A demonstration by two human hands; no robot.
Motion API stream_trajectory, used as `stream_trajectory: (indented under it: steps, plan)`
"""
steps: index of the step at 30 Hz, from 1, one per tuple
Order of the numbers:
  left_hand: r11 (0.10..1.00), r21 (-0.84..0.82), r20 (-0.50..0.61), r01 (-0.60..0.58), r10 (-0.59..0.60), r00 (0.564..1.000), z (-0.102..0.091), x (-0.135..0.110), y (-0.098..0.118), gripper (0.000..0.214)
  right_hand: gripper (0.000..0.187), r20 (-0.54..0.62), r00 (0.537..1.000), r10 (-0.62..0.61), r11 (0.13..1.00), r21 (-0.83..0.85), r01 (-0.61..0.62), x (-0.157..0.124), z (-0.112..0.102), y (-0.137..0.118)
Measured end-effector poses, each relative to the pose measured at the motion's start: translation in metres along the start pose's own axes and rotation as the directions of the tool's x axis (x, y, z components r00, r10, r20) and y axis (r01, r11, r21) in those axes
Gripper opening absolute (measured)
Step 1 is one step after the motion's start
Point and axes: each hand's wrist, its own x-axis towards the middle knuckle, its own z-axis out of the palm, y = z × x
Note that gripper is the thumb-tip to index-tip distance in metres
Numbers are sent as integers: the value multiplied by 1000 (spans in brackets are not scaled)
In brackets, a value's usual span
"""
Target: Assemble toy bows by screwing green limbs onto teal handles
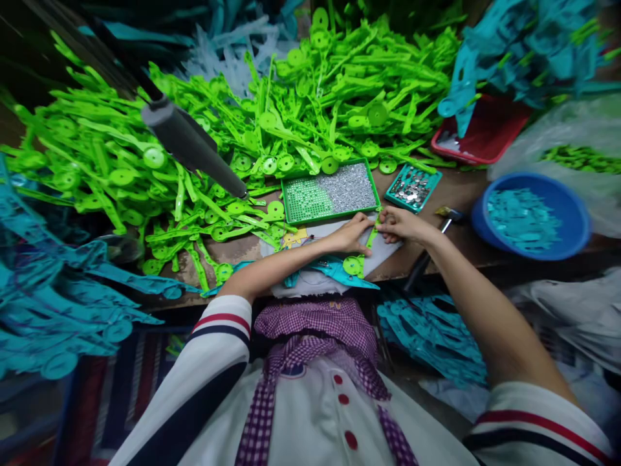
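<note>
A long, slim bright-green plastic piece [372,237] with a round disc end slants across the cloth in front of me. My left hand [350,234] grips it along its length, thumb on the near side and fingers on the far side. At its upper end, the fingers of my right hand [398,224] are pinched together against it; anything small between them is hidden. Below the hands, a teal plastic piece [334,273] lies along the table's near edge, partly under the green disc. A green tray [285,202] of small silvery parts sits just beyond my hands.
Green pieces [242,136] are heaped across the back. A small teal tray [391,195] holds metal discs. To the right are a hammer [427,249], a blue bowl [579,217] and a red tray [504,139]. A grey tool [194,145] hangs down at left, near teal pieces [72,285].
</note>
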Motion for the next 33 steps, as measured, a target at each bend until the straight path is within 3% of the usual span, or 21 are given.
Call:
stream_trajectory:
  steps: [3, 8, 10, 13, 16, 19, 26, 33]
  plan:
    - [1000, 24, 15, 10, -11, 1000, -1, 0, 2, 83, 41, 49, 999, 20, 998, 57, -23, 0, -3, 2]
    - [995, 103, 27, 13, -16, 999, -4, -4, 11, 81, 43, 48, 998, 39, 999, 10, -39, 3, -5, 2]
    - [985, 167, 13, 45, -48, 999, -6, -8, 18, 66, 42, 47, 998, 47, 999, 5, -48, 4, -4, 1]
    - [950, 252, -68, 185, -173, 983, -9, -13, 32, 32, 43, 25, 998, 50, 999, 3, -50, 4, -3, 2]
    - [924, 287, -144, 251, -218, 965, -4, -13, 45, 29, 41, 6, 999, 45, 999, 7, -45, 3, -1, 2]
    - [901, 373, -172, 220, -166, 971, 11, -10, 56, 34, 38, -8, 998, 56, 998, 10, -56, 0, 0, -3]
    - [751, 652, -73, 102, -71, 995, 52, -9, 75, 50, 33, -28, 997, 67, 998, 23, -66, -4, 2, -12]
    - [668, 743, -37, 44, -25, 999, 37, -28, 64, 43, 37, -19, 995, 100, 995, 6, -100, 0, 2, -9]
